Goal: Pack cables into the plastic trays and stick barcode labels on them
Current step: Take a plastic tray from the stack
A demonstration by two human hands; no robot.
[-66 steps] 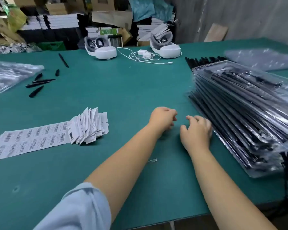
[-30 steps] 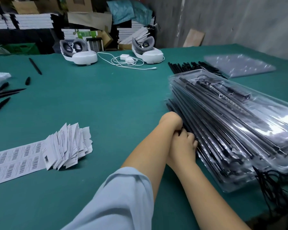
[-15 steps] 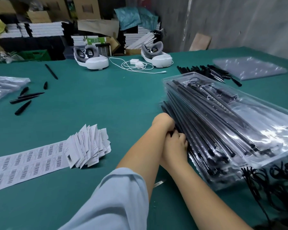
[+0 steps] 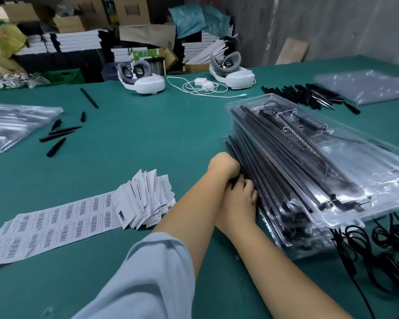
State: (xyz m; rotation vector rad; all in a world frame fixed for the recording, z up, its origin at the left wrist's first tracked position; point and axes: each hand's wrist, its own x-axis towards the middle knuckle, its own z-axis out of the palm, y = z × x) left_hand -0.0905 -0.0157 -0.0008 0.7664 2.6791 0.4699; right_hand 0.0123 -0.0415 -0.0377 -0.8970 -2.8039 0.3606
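Green table (image 4: 148, 139) — tray stack (image 4: 320, 180) against both hands (image 4: 230, 180)

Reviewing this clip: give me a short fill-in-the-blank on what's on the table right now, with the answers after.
1. Both hands, the left hand and the right hand, are at the near edge of the stack of clear plastic ____.
2. The fanned barcode labels lie on the table to the ____ of the hands.
3. Two white ____ sit at the far side of the green table, with a white charger cable between them.

Missing words: trays; left; headsets
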